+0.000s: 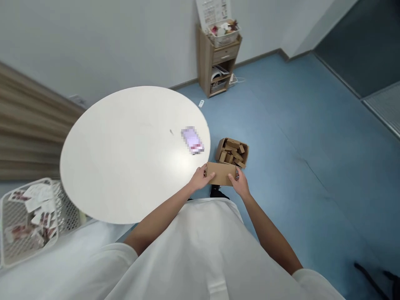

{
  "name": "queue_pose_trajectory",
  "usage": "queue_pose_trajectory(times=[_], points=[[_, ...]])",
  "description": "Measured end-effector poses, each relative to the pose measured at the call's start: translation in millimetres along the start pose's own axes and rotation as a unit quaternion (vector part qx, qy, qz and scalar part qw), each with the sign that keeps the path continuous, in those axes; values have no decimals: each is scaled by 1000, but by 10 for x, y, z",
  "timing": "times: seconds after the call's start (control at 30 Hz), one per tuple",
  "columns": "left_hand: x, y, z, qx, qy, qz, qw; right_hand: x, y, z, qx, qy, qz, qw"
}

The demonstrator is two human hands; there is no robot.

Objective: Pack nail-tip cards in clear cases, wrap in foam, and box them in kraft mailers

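Below centre, my left hand [200,179] and right hand [240,184] clasp the cardboard box [221,173] by its ends, best for something likely light, stiff.

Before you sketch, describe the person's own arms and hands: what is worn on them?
The left hand and right hand are ungloved; the forearms are bare, with no accessories visible. The short sleeves are plain white.

White table [125,146]: brightly lit, glare spread near its right edge.
Purple item [191,137]: masked by coarse pixels, on the table.
Floor [296,200]: dimmed well right of the table.
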State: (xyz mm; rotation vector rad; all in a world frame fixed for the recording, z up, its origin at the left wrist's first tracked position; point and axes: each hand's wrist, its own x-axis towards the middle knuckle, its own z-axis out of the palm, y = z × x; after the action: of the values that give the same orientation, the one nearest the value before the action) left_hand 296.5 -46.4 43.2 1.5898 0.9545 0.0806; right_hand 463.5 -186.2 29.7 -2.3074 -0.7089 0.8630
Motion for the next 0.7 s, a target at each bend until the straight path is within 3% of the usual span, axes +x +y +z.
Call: queue_pose_trajectory(times=[0.13,0.2,0.37,0.5,0.7], points=[[629,394,577,-32,-70,-11,997,363,425,-521,44,30,35,998],[911,566,805,-39,-73,-22,996,544,560,-739,76,40,45,995],[1361,882,1197,-52,-93,26,994,834,706,-1051,122,44,51,990],[1351,870,1214,-16,-98,6,995,827,754,-955,120,-2,75,990],[799,425,755,-16,-63,-68,996,664,738,-540,79,-79,66,991]])
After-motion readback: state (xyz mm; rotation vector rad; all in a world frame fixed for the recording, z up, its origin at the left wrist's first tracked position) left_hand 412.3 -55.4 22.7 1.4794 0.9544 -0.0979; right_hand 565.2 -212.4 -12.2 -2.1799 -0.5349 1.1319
